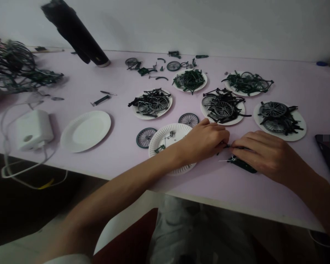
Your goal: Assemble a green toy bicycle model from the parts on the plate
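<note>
My left hand (pixel 207 141) and my right hand (pixel 264 154) meet low over the table, fingers pinched around a small dark model-bicycle part (pixel 227 146). The fingers hide most of it, so its exact kind is unclear. Just below my right hand lies a dark green elongated piece (pixel 244 165) with thin silvery wire at its left end. My left forearm crosses a fluted paper plate (pixel 156 141) with a few small green and metal parts. Beside that plate lie two toy bicycle wheels, a left wheel (pixel 146 138) and an upper wheel (pixel 189 120).
Paper plates heaped with bicycle parts stand behind, including a right plate (pixel 299 126) and a middle-left plate (pixel 166 108). A bare plate (pixel 86 130), a white power adapter (pixel 34 130) with cables and a black stand (pixel 79 35) are leftward. A phone (pixel 328 154) lies right.
</note>
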`<state>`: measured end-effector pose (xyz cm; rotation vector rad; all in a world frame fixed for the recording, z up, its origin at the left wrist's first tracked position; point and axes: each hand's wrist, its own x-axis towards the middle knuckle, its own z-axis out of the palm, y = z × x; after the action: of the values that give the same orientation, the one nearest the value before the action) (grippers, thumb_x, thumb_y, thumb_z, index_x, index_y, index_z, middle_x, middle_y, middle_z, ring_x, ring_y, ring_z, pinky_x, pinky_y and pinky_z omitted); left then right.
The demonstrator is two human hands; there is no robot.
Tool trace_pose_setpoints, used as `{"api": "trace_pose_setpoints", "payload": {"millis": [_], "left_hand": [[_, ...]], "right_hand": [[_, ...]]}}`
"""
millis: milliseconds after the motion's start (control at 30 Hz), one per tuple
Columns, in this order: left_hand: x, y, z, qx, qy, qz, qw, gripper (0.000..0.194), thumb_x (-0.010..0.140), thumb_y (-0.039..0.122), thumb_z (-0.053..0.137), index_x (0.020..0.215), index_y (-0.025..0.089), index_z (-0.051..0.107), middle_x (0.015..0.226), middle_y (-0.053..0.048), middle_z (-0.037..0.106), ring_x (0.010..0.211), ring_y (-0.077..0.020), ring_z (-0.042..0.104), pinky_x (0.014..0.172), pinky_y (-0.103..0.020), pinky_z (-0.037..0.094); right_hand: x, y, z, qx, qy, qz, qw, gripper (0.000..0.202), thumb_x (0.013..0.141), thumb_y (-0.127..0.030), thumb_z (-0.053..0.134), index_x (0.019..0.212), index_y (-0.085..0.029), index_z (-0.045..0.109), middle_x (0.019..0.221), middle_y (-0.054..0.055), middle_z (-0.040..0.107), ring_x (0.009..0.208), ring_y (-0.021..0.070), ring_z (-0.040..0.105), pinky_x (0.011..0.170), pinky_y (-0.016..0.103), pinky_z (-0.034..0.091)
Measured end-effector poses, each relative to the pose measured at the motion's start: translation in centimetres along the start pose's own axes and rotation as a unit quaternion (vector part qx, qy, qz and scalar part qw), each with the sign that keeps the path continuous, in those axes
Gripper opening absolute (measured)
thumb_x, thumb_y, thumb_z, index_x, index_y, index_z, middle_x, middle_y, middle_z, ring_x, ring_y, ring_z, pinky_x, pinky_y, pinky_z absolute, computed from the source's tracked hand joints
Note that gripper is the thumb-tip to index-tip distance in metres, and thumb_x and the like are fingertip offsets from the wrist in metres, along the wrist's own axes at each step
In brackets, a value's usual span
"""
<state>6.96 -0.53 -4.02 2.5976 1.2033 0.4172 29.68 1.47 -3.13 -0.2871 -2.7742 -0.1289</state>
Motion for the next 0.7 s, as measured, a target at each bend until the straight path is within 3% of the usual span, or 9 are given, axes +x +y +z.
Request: {"api": "trace_pose_setpoints", "payload": {"millis": [167,433,700], "left_hand": [[-0.05,-0.03,0.02,-0.002,0.004,0.001,1.000,0.011,0.096,0.016,0.054,0.094,0.015,0.065,0.098,-0.003,0.069,0.088,-0.0166,0.061,0.085,-0.031,0.035],[-0.12,-0.09,0.12,0.002,0.013,0.009,1.000,0.011,0.096,0.016,0.054,0.091,0.015,0.064,0.096,-0.003,0.068,0.087,-0.0169,0.061,0.083,-0.031,0.035],[-0.15,-0.11,0.15,0.017,0.015,0.012,1.000,0.012,0.096,0.016,0.054,0.087,0.015,0.063,0.093,-0.003,0.068,0.083,-0.0162,0.059,0.080,-0.031,0.033]], "right_hand": [[0.13,0.08,-0.19,-0.027,0.002,0.004,1.000,0.017,0.093,-0.007,0.056,0.092,-0.016,0.071,0.095,0.009,0.072,0.087,0.0234,0.063,0.072,0.037,0.048],[0.68,-0.25,-0.31,-0.115,0.022,-0.071,0.990,0.013,0.086,0.000,0.063,0.085,-0.010,0.071,0.082,0.010,0.070,0.077,0.0237,0.061,0.062,0.037,0.044],[0.76,-0.19,-0.21,-0.145,0.033,-0.094,0.984,0.017,0.083,0.002,0.065,0.077,-0.012,0.070,0.069,0.005,0.064,0.066,0.0184,0.054,0.057,0.034,0.041]]}}
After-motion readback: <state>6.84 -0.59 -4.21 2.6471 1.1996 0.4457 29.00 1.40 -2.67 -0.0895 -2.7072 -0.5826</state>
